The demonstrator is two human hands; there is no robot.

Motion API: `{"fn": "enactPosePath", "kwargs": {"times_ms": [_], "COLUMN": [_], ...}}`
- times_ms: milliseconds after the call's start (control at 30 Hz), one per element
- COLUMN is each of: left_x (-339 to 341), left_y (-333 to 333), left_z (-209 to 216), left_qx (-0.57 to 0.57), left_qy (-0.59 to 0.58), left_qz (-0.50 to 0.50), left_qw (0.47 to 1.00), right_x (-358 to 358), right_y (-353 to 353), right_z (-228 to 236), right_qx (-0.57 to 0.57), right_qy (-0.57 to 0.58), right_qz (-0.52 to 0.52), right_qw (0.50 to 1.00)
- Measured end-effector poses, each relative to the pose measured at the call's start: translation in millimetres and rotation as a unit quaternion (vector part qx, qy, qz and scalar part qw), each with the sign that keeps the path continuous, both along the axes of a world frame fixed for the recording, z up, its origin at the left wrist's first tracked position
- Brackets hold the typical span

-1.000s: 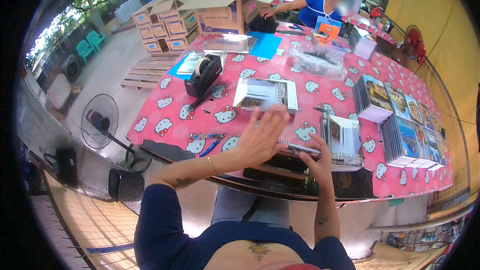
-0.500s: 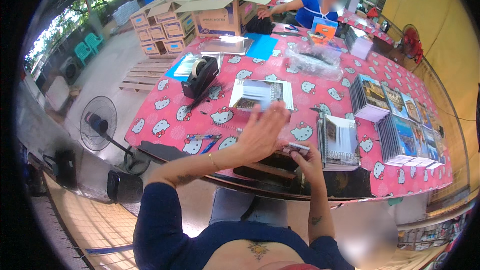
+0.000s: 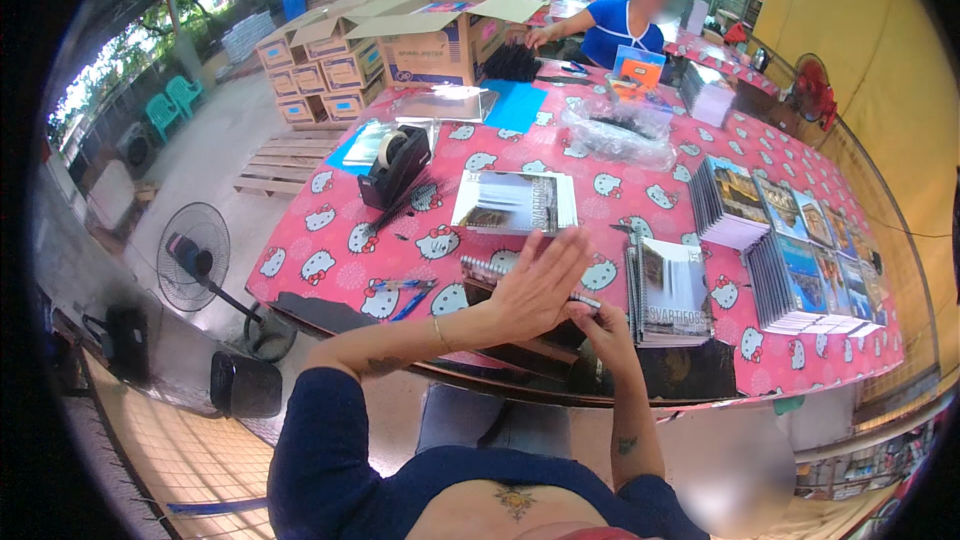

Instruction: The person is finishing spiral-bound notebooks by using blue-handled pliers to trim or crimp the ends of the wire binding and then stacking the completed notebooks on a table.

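Observation:
At the near table edge I hold a spiral notebook [image 3: 484,270], spine upward, mostly hidden behind my hands. My left hand [image 3: 540,290] lies across its coil with fingers stretched out flat. The thumb and fingers of my right hand [image 3: 604,332] pinch the notebook's right end, where a bit of pale coil shows. Just beyond lies a small stack of sheets [image 3: 512,202] with a waterfall picture on top. To the right of my right hand stands a stack of finished spiral notebooks [image 3: 674,290] with a similar cover.
Blue-handled pliers [image 3: 412,302] and a black tape dispenser [image 3: 396,168] lie to the left, beside loose black coils [image 3: 408,208]. More notebook stacks [image 3: 800,275] fill the right side. Crumpled clear plastic [image 3: 620,135], cartons [image 3: 430,50] and a co-worker [image 3: 625,30] are farther back.
My left hand has come down and slightly right, onto the notebook's coil. The thin coil that stuck out left of it now looks seated along the spine. My right hand keeps its pinch.

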State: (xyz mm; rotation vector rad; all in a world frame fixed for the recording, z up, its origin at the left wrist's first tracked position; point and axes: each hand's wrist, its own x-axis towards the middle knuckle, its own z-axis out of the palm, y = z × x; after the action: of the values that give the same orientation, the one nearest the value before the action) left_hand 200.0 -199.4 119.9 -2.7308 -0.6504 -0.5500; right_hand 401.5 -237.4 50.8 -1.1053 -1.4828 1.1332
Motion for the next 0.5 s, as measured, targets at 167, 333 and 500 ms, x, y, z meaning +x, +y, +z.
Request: {"fn": "enactPosePath", "kwargs": {"times_ms": [167, 333, 500], "left_x": [2.8, 15.3, -1.7], "left_y": [-15.8, -18.5, -64.2], "left_z": [-41.5, -25.7, -57.6], "left_qx": [-0.053, -0.057, -0.264], "left_qy": [-0.039, -0.036, -0.366], "left_qz": [-0.068, -0.023, -0.005], "left_qw": [0.995, 0.997, 0.892], "right_x": [5.8, 0.4, -40.6], "right_y": [-6.0, -14.7, -48.9], "right_z": [-7.5, 13.5, 23.2], "right_qx": [0.049, 0.030, 0.124], "right_qy": [-0.002, 0.025, -0.064], "right_qz": [-0.035, -0.077, -0.249], "right_qw": [0.998, 0.996, 0.958]}}
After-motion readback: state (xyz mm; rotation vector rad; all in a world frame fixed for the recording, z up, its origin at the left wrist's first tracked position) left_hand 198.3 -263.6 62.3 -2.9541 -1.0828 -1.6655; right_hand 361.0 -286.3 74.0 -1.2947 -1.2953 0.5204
